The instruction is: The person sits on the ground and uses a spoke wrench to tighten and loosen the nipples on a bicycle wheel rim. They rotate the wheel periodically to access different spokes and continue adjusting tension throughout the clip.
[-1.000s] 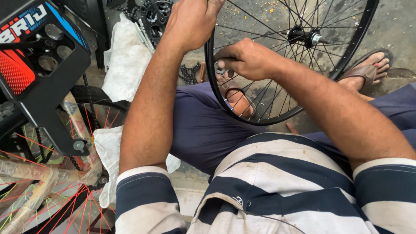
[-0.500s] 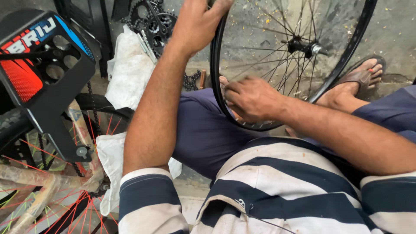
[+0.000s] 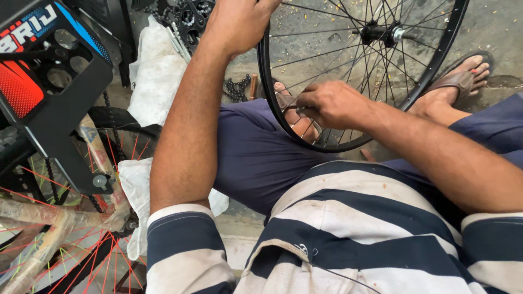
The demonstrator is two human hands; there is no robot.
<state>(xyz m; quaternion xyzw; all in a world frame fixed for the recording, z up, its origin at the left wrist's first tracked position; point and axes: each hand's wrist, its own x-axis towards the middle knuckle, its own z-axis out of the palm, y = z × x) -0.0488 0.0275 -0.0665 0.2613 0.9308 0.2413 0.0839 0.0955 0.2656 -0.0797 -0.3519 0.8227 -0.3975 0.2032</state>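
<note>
A black bicycle wheel [image 3: 436,71] with thin spokes and a silver hub [image 3: 381,34] stands upright between my knees. My left hand [image 3: 239,22] grips the rim at its upper left. My right hand [image 3: 332,103] is closed over the spokes near the lower rim, fingers pinched on a small tool that is mostly hidden by the fingers. My feet in brown sandals [image 3: 460,79] rest on the concrete floor behind the wheel.
At left stands a wrapped bicycle with a black chain guard [image 3: 49,81] and a wheel with red spokes [image 3: 92,256]. White plastic bags [image 3: 158,76] and a loose chain [image 3: 237,87] lie on the floor.
My right hand has stayed at the lower spokes while the view shifted slightly. The left hand keeps its hold on the rim.
</note>
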